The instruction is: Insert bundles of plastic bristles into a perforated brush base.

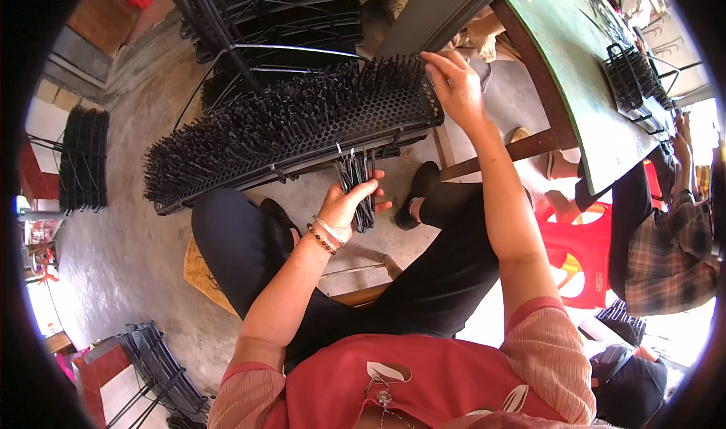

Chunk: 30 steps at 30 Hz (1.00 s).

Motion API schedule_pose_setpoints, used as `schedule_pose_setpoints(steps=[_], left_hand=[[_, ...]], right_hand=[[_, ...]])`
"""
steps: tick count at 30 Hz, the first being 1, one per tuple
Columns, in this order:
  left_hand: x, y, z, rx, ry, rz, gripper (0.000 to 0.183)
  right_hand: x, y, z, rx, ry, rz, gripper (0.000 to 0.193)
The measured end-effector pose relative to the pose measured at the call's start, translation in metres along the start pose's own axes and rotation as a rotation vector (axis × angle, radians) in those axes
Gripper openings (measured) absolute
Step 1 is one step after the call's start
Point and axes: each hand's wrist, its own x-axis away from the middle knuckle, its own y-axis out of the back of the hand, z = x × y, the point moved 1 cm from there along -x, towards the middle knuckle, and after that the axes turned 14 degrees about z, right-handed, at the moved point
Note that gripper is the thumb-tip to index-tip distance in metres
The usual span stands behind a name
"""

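In front of my knees lies a long black perforated rack (355, 121), tilted, with many short black sticks (249, 123) standing up out of its holes. My left hand (344, 202) is closed round a bundle of thin black sticks (358, 195), some with light tips, just below the rack's near edge. At the rack's far right corner is my right hand (460, 89), thumb and index finger pinched together beside the last standing sticks. What sits between those fingertips, if anything, is too small to make out.
A green-topped table (556, 43) stands at the right, with another stick-filled black rack (634, 77) on it. Beyond it, a co-worker in a plaid shirt (669, 255) sits near a red plastic stool (578, 240). More black racks (302, 13) are stacked ahead; others (83, 161) stand left.
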Motion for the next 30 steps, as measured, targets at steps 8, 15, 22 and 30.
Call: schedule_pose_setpoints(steps=[8, 15, 22, 30], left_hand=[[0.002, -0.005, -0.007, 0.047, -0.103, 0.051, 0.022], [-0.001, -0.010, -0.010, 0.098, -0.101, -0.027, 0.020], [-0.002, 0.007, -0.001, 0.090, -0.099, -0.104, 0.021], [-0.005, 0.001, 0.004, 0.015, 0.018, -0.076, 0.022]], right_hand=[[0.030, -0.028, 0.067, -0.547, -0.066, 0.773, 0.028], [0.029, -0.032, 0.071, -0.822, -0.345, 0.822, 0.021], [0.016, 0.005, 0.045, -0.776, -0.340, 0.487, 0.019], [0.007, 0.036, -0.029, -0.388, -0.358, -0.169, 0.021]])
